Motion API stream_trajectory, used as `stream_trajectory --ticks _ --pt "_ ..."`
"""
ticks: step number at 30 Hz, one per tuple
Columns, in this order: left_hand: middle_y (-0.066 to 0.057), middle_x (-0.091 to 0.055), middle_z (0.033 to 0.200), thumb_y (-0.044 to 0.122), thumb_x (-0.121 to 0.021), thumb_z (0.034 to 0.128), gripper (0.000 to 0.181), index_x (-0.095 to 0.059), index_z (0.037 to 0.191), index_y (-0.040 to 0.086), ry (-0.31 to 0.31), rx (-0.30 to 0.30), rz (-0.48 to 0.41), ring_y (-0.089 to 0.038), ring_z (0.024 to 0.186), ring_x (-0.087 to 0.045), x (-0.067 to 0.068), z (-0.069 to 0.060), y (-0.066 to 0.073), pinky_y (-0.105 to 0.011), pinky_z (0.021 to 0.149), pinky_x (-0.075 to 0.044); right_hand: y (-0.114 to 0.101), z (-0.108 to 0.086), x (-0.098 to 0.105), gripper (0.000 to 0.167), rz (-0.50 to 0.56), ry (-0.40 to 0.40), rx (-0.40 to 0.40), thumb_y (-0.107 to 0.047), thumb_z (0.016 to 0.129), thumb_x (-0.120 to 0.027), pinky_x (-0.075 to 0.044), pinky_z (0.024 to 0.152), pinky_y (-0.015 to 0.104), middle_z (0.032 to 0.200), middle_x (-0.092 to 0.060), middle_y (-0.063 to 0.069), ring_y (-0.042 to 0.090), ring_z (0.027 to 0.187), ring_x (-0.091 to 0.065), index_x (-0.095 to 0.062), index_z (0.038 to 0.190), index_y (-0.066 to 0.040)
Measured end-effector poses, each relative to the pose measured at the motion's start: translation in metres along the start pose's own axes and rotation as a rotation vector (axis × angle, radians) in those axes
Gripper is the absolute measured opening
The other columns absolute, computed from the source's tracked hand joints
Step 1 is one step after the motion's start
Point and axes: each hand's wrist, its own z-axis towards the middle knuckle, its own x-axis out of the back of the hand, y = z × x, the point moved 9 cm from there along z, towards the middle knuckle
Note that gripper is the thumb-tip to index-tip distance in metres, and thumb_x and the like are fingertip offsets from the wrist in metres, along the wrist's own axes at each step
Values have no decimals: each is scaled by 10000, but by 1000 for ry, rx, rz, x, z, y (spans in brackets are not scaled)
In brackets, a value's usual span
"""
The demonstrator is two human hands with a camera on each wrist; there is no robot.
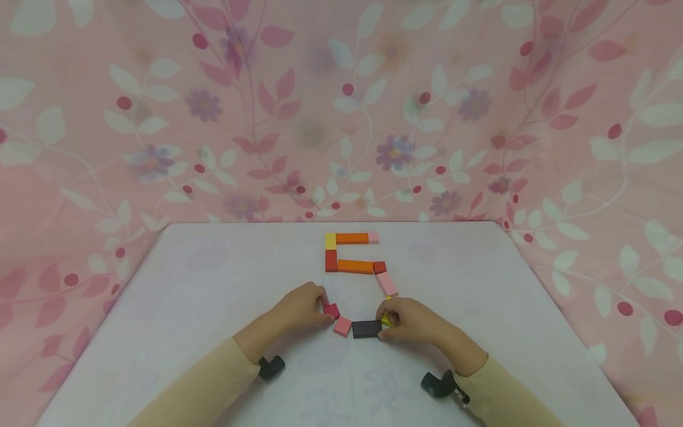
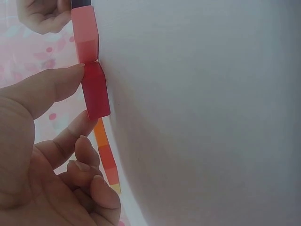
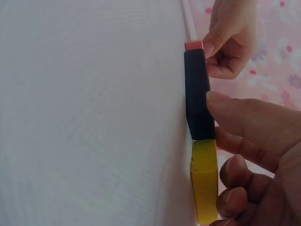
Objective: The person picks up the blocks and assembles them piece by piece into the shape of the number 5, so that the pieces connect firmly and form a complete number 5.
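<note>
My left hand [image 1: 301, 308] pinches a red block [image 1: 331, 311] between thumb and index finger; the left wrist view shows this red block [image 2: 96, 92] end to end with a salmon-pink block [image 2: 86, 35]. Beside that pink block lies a long black block [image 1: 366, 329]. My right hand [image 1: 411, 320] holds the black block [image 3: 197, 89] near its right end, thumb on it and index finger beyond. Against that end sits a yellow block [image 3: 205, 183], partly covered by the right hand in the head view. The right hand's other fingers are curled close to the yellow block.
Farther back, the line of blocks continues: a pale pink block [image 1: 387, 284], a small red one [image 1: 379, 267], orange blocks [image 1: 355, 267], a red block [image 1: 331, 261] and a yellow one [image 1: 331, 241]. A white-covered table [image 1: 213, 279] meets a pink floral curtain [image 1: 320, 118].
</note>
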Motion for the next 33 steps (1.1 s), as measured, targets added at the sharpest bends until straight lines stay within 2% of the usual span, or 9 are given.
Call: stream_trajectory --ticks 19,25,33 --pt "26 -553 900 392 -819 807 265 -673 948 221 5 -15 14 -171 848 -530 -1 -1 0 -328 754 -497 1 0 -1 286 13 0 2 -303 801 -859 -435 624 275 724 -538 -59 115 709 -513 -705 1022 -205" --pt "30 -546 903 392 -816 810 276 -673 972 221 14 -39 32 -165 847 -526 0 -2 1 -327 755 -497 -1 -2 -1 299 10 -2 -1 -302 795 -864 -436 622 263 726 -535 -64 107 707 -510 -706 1032 -214" --pt "46 -547 940 401 -821 813 310 -671 1027 234 7 -102 32 -146 885 -533 -1 -2 11 -299 755 -503 -1 -1 0 295 1 1 -16 -307 793 -865 -438 632 272 733 -540 -65 112 720 -512 -709 1030 -226"
